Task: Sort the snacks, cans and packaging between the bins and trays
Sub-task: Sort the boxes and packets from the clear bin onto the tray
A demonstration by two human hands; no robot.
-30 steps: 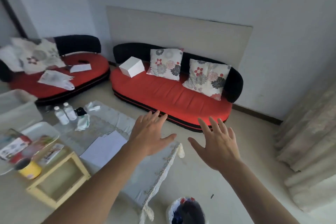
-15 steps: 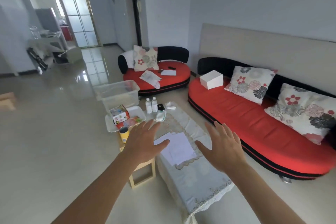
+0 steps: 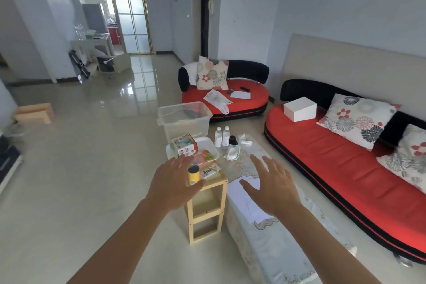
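Note:
A yellow can [image 3: 193, 175] stands on a small wooden stool [image 3: 207, 210], next to a flat snack packet [image 3: 210, 171]. Behind them lies a white tray [image 3: 208, 144] holding a colourful snack box [image 3: 184, 145] and bright wrappers [image 3: 205, 155]. A clear plastic bin [image 3: 184, 120] sits on the floor beyond. My left hand [image 3: 173, 182] hovers open just left of the can, fingers spread. My right hand [image 3: 269, 182] hovers open above the cloth-covered table [image 3: 265, 237], holding nothing.
Two small bottles [image 3: 221, 136], a dark-capped bottle [image 3: 232, 140], crumpled tissue [image 3: 232, 152] and white papers [image 3: 244, 196] lie on the table. Red sofas [image 3: 334, 163] stand right and behind, one bearing a white box [image 3: 299, 112]. A wooden stool [image 3: 34, 114] sits far left.
The view has swung left from the long sofa toward the stool, tray and bin. Both hands stay raised and spread, now nearer the can and the table.

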